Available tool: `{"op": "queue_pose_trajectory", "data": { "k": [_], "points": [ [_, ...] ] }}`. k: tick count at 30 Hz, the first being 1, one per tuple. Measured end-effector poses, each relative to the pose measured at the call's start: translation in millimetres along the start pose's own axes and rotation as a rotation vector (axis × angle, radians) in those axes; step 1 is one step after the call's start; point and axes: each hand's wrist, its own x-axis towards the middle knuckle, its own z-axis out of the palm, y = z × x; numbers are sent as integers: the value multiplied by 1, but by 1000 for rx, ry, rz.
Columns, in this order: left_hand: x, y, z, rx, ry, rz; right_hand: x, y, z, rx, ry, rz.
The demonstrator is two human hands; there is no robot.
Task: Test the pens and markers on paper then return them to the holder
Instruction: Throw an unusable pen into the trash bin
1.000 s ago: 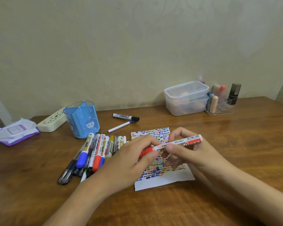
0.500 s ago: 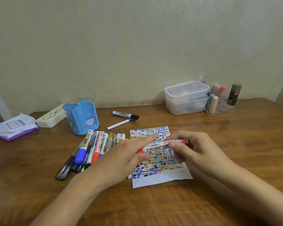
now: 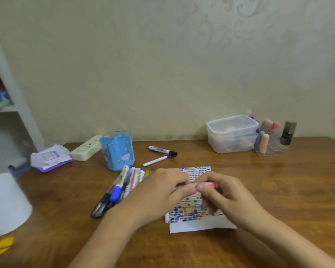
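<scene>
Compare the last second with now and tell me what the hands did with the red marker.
The hands closed toward each other over the paper: the left hand and right hand now meet fingertip to fingertip, hiding most of the red marker, which earlier showed at full length between them. Both hold it; blur hides whether the cap is off. The marker pile, blue holder and the two pens behind stayed put.

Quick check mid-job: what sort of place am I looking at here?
Probably a home desk against a wall: a brown wooden tabletop, a blue plastic pen holder beside loose markers, and a clear cosmetics organiser.
</scene>
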Motion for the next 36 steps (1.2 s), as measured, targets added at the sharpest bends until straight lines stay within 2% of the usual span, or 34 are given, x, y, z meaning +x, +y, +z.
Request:
{"op": "queue_pose_trajectory", "data": {
  "k": [4, 7, 11, 14, 18, 21, 26, 28, 32, 36],
  "points": [
    [-14, 8, -10, -12, 100, -42, 7, -20, 9, 77, 90, -74],
    [-50, 13, -22, -4, 140, -101, 13, -46, 32, 99, -15, -132],
    [-110, 12, -47, -47, 367, -210, 17, -90, 88, 35, -97, -266],
    [-173, 13, -79, -17, 497, -330, 12, -128, 140, 96, -189, -357],
    [-269, 31, -115, -148, 482, -483, -6, -172, 210, 292, -386, -418],
    [-331, 43, -123, -168, 498, -592, -23, -195, 262, 262, -473, -462],
    [-412, 38, -107, -129, 667, -782, -48, -213, 340, 140, -594, -550],
    [-444, 22, -90, -73, 624, -872, -51, -207, 367, 59, -659, -549],
    [-507, -39, -41, -24, 435, -1083, -53, -181, 409, -147, -741, -534],
    [-546, -93, 6, 85, 340, -1240, -53, -162, 430, -254, -773, -501]
  ]
}}
